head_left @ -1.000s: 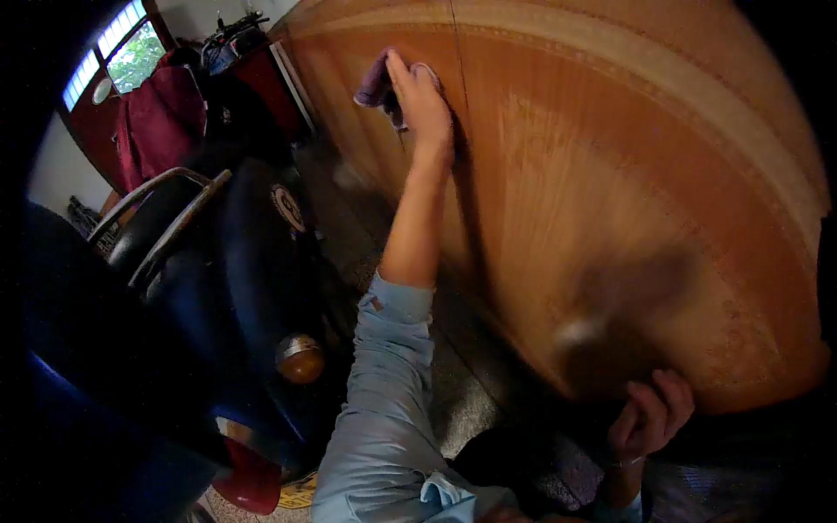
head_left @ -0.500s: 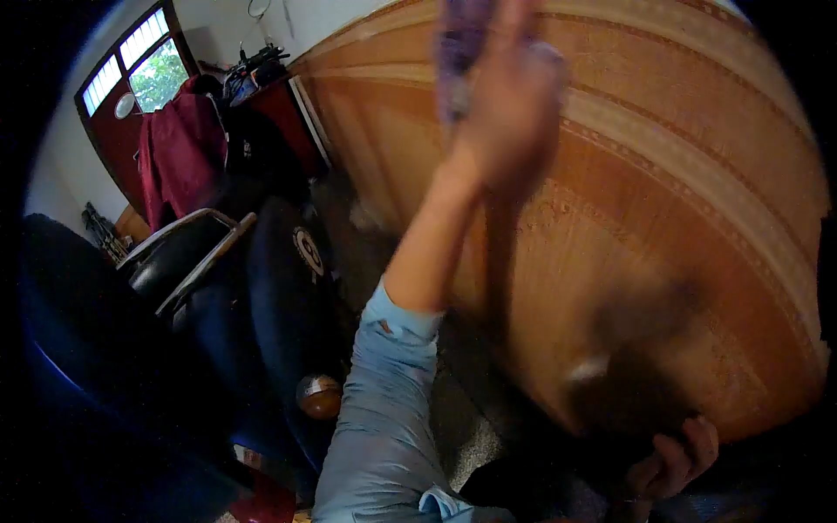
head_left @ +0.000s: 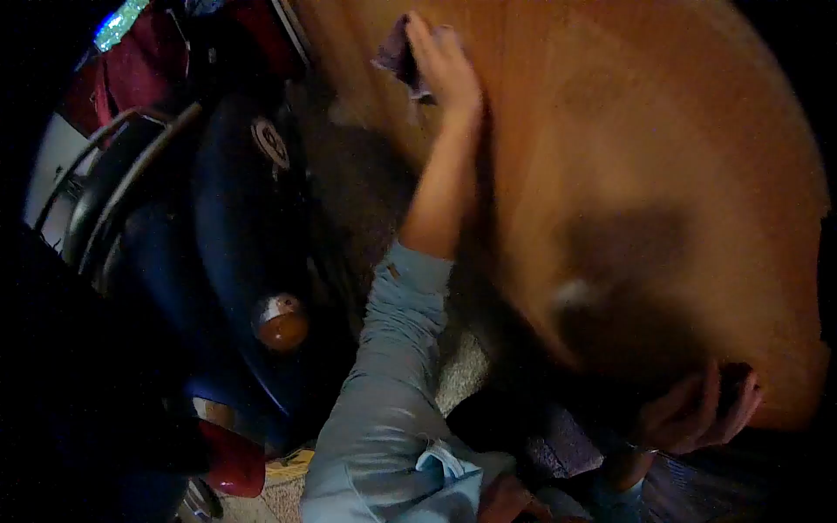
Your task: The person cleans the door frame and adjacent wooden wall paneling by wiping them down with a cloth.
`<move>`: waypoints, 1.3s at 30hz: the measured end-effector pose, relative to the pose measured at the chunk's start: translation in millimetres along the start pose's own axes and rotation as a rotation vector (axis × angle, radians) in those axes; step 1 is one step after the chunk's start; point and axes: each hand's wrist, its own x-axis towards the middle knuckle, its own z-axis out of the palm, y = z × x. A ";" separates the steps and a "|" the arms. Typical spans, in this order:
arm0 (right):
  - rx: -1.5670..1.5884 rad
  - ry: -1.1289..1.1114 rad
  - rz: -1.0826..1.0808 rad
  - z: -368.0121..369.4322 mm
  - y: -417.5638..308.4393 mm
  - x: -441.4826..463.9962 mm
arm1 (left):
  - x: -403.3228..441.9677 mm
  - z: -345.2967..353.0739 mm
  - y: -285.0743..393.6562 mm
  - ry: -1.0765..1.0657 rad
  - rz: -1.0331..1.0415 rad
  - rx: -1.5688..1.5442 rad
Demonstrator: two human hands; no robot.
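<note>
My left hand [head_left: 446,74], in a light blue sleeve, presses a purple cloth [head_left: 399,54] against the brown wood-grain wall panel [head_left: 558,113]. Its fingers lie stretched over the cloth. At the lower right, my right hand [head_left: 697,408] is raised beside the panel's lower part. Its bent fingers are apart, and I see nothing held between them, though the gap there is dark. Another purple cloth-like piece [head_left: 565,446] lies low, between the left sleeve and the right hand.
On the left stands a dark blue scooter [head_left: 231,209] with a metal rail [head_left: 144,161] and an orange lamp [head_left: 283,324]. Dark red fabric [head_left: 144,65] hangs behind it. A red object [head_left: 234,462] is low on the left, above speckled floor [head_left: 462,370].
My view has tilted down, taking the window mostly out of sight. My left hand has moved down the panel with the cloth. My right hand shows higher in view.
</note>
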 end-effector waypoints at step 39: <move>-0.315 -0.046 0.053 21.0 19.0 -58.0 | -427.3 -114.4 -253.6 0.206 -1.204 -0.997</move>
